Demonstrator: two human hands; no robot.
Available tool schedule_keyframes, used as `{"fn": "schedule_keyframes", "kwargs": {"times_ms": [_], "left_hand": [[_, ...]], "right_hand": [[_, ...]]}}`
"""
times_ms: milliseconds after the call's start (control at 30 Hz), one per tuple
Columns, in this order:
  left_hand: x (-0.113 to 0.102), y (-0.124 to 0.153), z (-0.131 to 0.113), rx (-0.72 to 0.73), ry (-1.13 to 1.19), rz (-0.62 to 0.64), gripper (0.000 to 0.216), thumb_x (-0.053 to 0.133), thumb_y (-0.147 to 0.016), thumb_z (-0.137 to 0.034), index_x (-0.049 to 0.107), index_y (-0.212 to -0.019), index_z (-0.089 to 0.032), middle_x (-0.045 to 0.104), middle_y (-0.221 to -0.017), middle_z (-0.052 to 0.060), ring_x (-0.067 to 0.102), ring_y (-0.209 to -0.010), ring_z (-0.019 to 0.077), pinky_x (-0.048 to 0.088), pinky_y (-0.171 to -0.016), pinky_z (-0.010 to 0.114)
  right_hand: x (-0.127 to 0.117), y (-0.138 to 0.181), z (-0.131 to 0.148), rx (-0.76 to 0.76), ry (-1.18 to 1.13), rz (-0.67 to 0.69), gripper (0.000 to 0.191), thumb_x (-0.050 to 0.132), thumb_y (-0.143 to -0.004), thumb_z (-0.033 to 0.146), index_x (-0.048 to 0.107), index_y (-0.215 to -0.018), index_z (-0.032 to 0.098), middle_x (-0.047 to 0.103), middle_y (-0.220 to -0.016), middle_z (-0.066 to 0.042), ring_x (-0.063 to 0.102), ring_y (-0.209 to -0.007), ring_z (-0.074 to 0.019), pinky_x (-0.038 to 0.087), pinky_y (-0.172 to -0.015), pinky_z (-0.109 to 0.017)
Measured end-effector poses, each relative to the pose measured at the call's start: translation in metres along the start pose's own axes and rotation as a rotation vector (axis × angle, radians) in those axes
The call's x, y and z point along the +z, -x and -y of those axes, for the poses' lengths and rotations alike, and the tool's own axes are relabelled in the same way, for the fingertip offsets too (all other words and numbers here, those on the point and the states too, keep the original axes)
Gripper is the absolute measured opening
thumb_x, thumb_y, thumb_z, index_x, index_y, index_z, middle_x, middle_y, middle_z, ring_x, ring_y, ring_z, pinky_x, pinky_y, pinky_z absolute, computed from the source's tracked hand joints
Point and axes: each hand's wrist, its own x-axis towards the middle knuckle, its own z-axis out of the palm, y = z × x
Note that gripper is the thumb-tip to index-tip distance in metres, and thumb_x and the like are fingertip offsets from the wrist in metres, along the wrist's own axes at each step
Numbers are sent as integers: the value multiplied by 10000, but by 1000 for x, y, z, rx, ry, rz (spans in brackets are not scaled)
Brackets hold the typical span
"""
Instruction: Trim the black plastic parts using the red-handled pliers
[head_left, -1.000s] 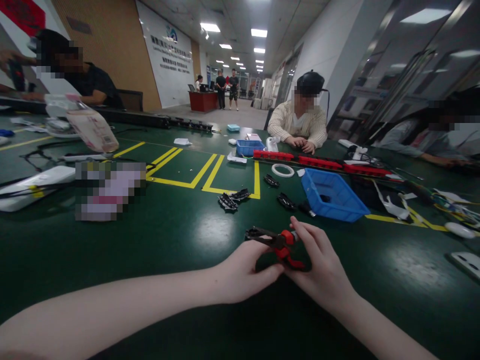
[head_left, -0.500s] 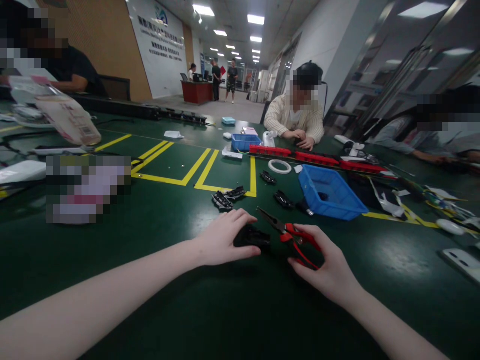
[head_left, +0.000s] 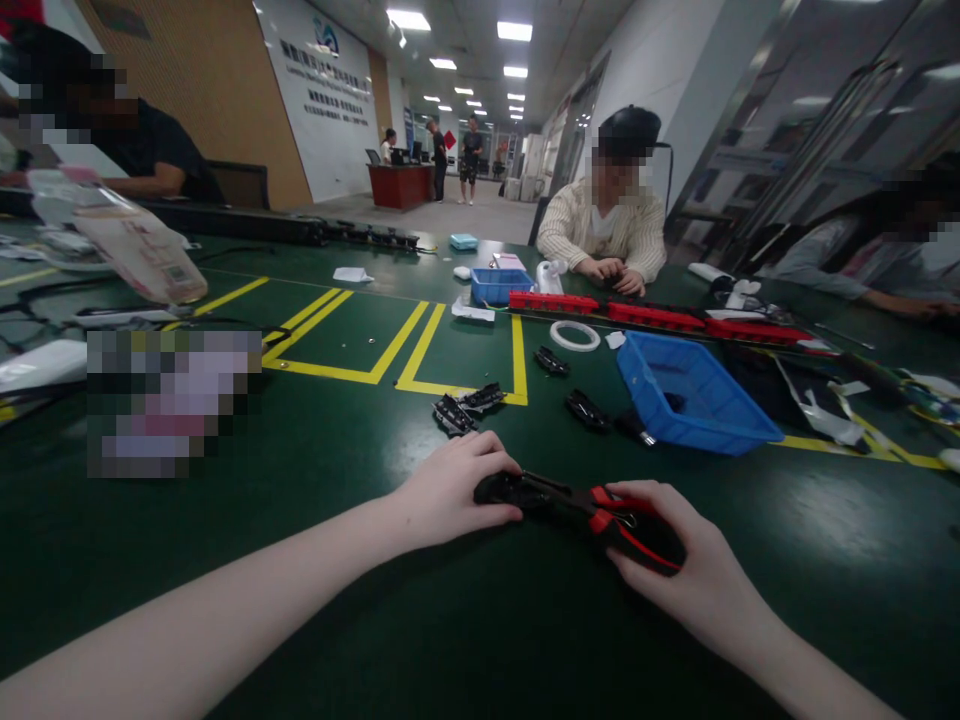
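My left hand (head_left: 450, 490) rests on the green table (head_left: 300, 520), fingers curled round a small black plastic part (head_left: 504, 489). My right hand (head_left: 694, 570) grips the red handles of a pair of pliers (head_left: 600, 510), held low and level. The dark jaws of the pliers point left and meet the black part. Several similar black parts (head_left: 457, 410) lie just beyond my hands.
A blue bin (head_left: 694, 395) stands to the right front, a white tape ring (head_left: 574, 335) and red strips (head_left: 652, 315) behind it. A second blue bin (head_left: 499, 286) sits farther back. A person in a striped top sits opposite; others sit at left and right. Yellow lines mark the table.
The pliers have dropped from a raised tilt to lie level, their jaws now at the black part under my left hand. The handles are closer together.
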Motion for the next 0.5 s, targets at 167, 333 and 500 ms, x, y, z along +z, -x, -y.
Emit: {"fn": "schedule_keyframes", "kwargs": {"times_ms": [167,333,500], "left_hand": [[1,0,-1,-6,25,-28,333,665,-803,-313,575,-1110,-221,583,-1087,28,549,-966,191,457,-819,339],[4,0,0,-11,15,-60,343,661,-807,-283,549,-1128,-231,610,-1078,7,562,-977,184,460,-829,340],[3,-1,0,6,16,-51,343,662,-801,-262,555,-1125,-224,610,-1081,20,568,-976,193,462,-829,340]], "right_hand": [[-2,1,7,-95,62,-6,414,660,-755,338,543,-1142,251,624,-1110,-80,596,-1029,-260,518,-865,-475],[-2,1,8,-130,112,-43,417,647,-773,362,523,-1157,255,619,-1121,-81,596,-1030,-254,525,-861,-472],[-1,-1,10,-169,144,-33,395,644,-774,365,536,-1134,246,628,-1093,-81,608,-1003,-251,538,-836,-456]]}}
